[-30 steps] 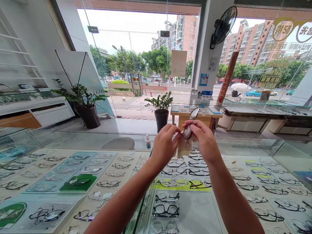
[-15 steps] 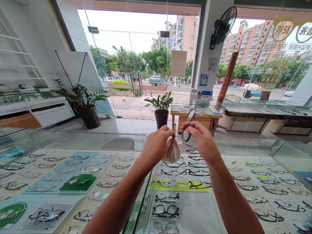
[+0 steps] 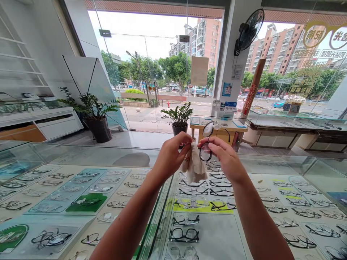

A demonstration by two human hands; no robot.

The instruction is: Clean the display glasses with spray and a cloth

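Right hand (image 3: 226,159) pinches glasses (image 3: 206,142) upright at the bridge — left hand (image 3: 170,157) grips a cloth (image 3: 195,167) just beside the lower lens, above the glass counter (image 3: 81,155).

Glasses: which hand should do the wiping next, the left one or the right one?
Probably the left hand. It pinches the cloth, which hangs right beside the glasses, while the right hand is busy holding those glasses up by the frame.
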